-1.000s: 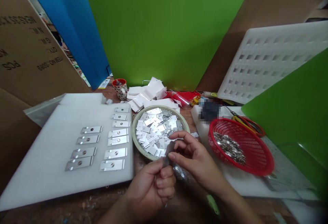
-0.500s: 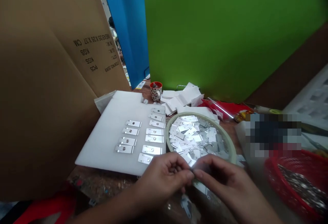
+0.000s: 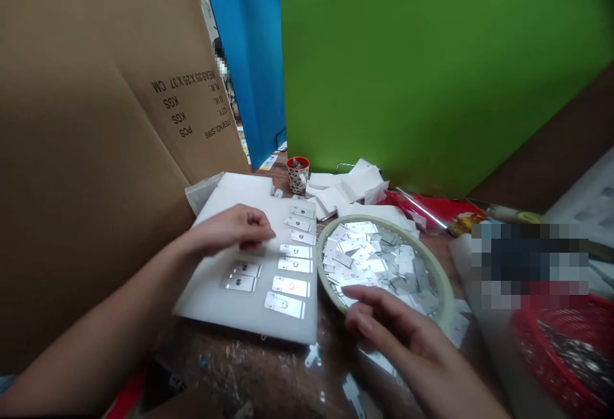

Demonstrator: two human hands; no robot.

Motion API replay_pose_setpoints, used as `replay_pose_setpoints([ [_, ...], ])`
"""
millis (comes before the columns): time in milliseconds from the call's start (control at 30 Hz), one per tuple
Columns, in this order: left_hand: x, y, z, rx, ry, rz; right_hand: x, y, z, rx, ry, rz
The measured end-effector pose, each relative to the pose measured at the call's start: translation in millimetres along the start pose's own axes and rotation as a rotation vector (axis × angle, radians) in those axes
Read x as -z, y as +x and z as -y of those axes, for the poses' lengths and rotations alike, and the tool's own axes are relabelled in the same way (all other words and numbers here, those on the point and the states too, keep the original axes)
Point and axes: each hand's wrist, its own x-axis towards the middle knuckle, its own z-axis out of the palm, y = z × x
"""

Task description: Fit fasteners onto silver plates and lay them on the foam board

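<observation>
Two hands work over the tabletop: the left hand (image 3: 235, 228), fingers pinched together, rests on the white foam board (image 3: 215, 291) among rows of flat silver metal plates (image 3: 293, 286); at four o'clock, the right hand (image 3: 400, 332) lies open beside the round bowl (image 3: 444, 288) of loose plates

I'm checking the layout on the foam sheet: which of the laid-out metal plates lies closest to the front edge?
The plate at the bottom of the right-hand column on the white foam sheet. Every other plate lies farther back, toward the left hand.
</observation>
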Motion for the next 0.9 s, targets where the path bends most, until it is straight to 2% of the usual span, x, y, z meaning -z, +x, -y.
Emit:
replay_pose_setpoints([
  [33, 15.2, 9.1, 0.2, 0.030, 0.075, -0.040, 1.6, -0.9, -0.8, -0.004, -0.004, -0.001],
  [100, 36.8, 26.2, 1.5, 0.066, 0.143, -0.048, 3.9, -2.8, -3.3, -0.010, -0.009, -0.006],
  [200, 48.3, 44.6, 3.8, 0.119, 0.237, -0.014, 6.2, -6.0, -9.3, -0.014, -0.027, -0.012],
  [300, 45.3, 53.2, 4.1, 0.153, 0.345, -0.004, 9.3, -8.9, -16.6, -0.013, -0.030, -0.012],
  [467, 34.5, 55.6, 0.4, 0.177, 0.538, -0.064, 17.3, -13.9, -24.8, 0.019, 0.036, -0.039],
  [667, 22.5, 53.9, 0.9, 0.172, 0.788, -0.242, 35.2, -17.4, -22.0, 0.066, 0.035, -0.160],
  [800, 18.7, 56.8, 4.7, 0.213, 0.846, -0.283, 60.7, -17.7, -25.0, 0.133, -0.108, -0.313],
  [900, 19.0, 55.9, 1.7, 0.255, 0.860, -0.258, 81.8, -13.8, -29.7, 0.207, -0.348, -0.444],
])
